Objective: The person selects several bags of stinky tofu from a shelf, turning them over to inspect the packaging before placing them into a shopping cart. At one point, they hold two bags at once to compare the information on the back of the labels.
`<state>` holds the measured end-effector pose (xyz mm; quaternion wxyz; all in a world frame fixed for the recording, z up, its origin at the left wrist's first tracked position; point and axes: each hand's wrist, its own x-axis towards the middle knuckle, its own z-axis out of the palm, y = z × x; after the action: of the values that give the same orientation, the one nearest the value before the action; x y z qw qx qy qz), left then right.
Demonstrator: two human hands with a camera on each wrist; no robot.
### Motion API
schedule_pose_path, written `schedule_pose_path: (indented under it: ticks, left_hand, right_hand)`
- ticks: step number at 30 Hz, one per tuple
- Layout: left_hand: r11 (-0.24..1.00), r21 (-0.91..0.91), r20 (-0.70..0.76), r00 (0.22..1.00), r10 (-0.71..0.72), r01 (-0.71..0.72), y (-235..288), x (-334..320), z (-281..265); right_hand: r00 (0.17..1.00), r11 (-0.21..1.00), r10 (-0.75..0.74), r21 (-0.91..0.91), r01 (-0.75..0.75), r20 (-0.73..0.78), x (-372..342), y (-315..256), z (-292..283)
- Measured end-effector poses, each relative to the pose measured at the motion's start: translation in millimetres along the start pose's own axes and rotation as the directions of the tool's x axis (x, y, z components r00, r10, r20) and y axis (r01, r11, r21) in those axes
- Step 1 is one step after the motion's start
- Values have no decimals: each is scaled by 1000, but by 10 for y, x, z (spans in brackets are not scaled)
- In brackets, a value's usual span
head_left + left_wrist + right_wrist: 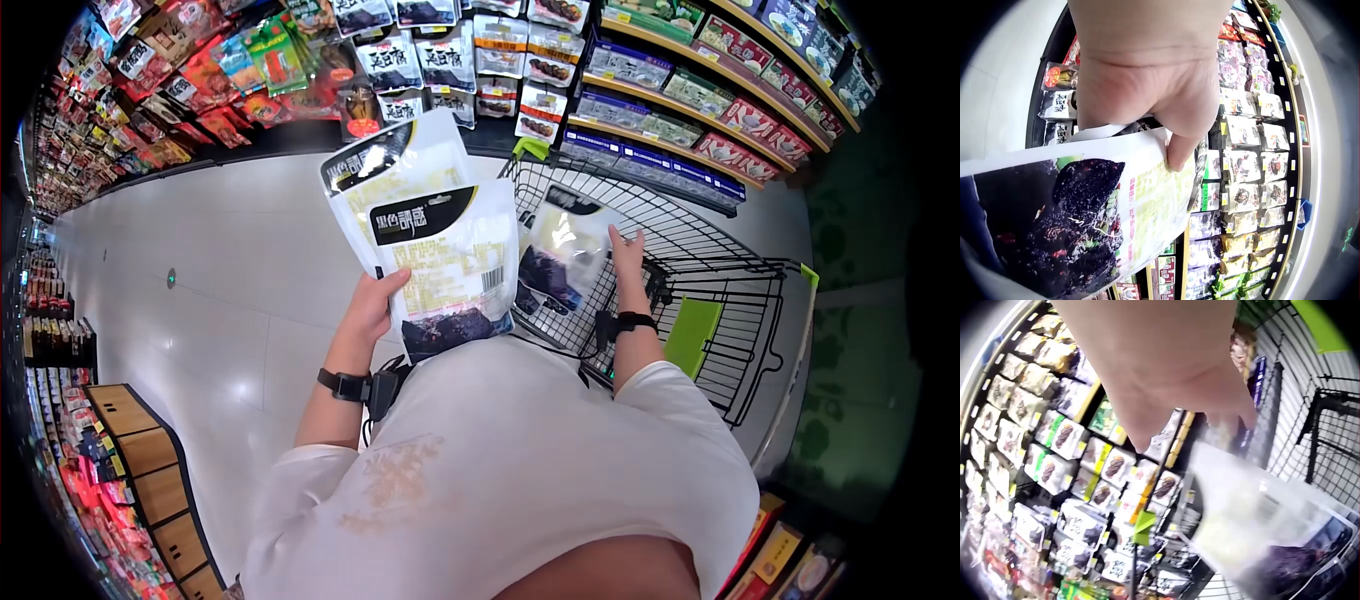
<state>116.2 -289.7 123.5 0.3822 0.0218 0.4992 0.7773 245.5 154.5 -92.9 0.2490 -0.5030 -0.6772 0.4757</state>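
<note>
In the head view, my left hand (372, 302) grips two white and black food packets by their left edge, thumb over the front packet (450, 270); the other packet (400, 160) is fanned out behind it. The left wrist view shows the thumb pressed on the packet (1154, 194). My right hand (628, 262) is over the cart with fingers and thumb spread. A similar packet (568, 245) is just beside its fingers, over the basket. In the right wrist view the packet (1254, 512) is blurred, below the fingers (1229, 422), with the thumb apart from it.
The wire shopping cart (735, 270) with green parts stands at the right front. More packets lie in its basket, partly hidden. Shelves of hanging packets (445, 55) and boxed goods (690, 95) run across the front. Wooden cabinets (160, 480) stand at the left, beyond the pale floor (230, 260).
</note>
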Motion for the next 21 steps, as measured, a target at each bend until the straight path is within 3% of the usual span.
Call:
schedule_pose_path:
  ticks: [2, 4, 6, 7, 9, 10, 12, 13, 14, 15, 16, 17, 18, 19, 21]
  left_hand:
    - [997, -74, -7, 1000, 12, -13, 39, 47, 49]
    - [997, -68, -8, 999, 43, -44, 56, 93, 144]
    - [993, -86, -1, 996, 85, -85, 46, 176, 223]
    - [993, -84, 2, 997, 81, -81, 71, 198, 295]
    - [993, -50, 0, 994, 112, -111, 115, 237, 430]
    - [994, 25, -35, 994, 107, -106, 93, 270, 415]
    - [987, -86, -84, 989, 126, -133, 92, 367, 319]
    - [964, -193, -149, 977, 155, -183, 60, 401, 258]
    - [973, -159, -182, 974, 136, -165, 99, 411, 217]
    - [981, -124, -215, 969, 122, -151, 177, 382, 199]
    - [975, -138, -214, 967, 139, -171, 268, 312, 216]
    - [968, -152, -214, 963, 164, -199, 328, 261, 209]
    - [972, -112, -271, 947, 171, -207, 301, 279, 41]
    - [974, -68, -326, 928, 182, -215, 274, 305, -124]
    - [987, -62, -386, 915, 114, -149, 255, 259, -217]
  right_hand:
    - [918, 991, 60, 86, -101, 393, -541, -1000, -85]
    - [602, 889, -68, 322, -326, 796, -1007, -1458, -29]
    - [235, 790, -111, 229, -569, 966, -1526, -1822, -9]
    - [228, 897, -206, 276, -344, 952, -1670, -1795, 116]
    - [231, 979, -22, 69, -194, 973, -1802, -1813, 150]
    - [240, 977, -14, 64, -203, 971, -1802, -1782, 118]
    - [250, 926, -219, 282, -252, 943, -1727, -1634, 4]
    - [352, 957, -200, 259, -128, 914, -1564, -1485, -66]
    - [500, 940, -191, 304, -155, 845, -1391, -1329, -160]
    - [554, 815, -149, 419, -401, 819, -1229, -1186, -326]
    - [695, 734, -119, 534, -419, 709, -1064, -1006, -436]
    - [772, 725, -82, 569, -388, 630, -886, -849, -601]
    - [846, 730, -30, 590, -346, 533, -688, -626, -731]
    - [875, 804, 67, 494, -332, 479, -567, -543, -902]
    - [932, 928, 78, 315, -197, 355, -428, -397, -1080]
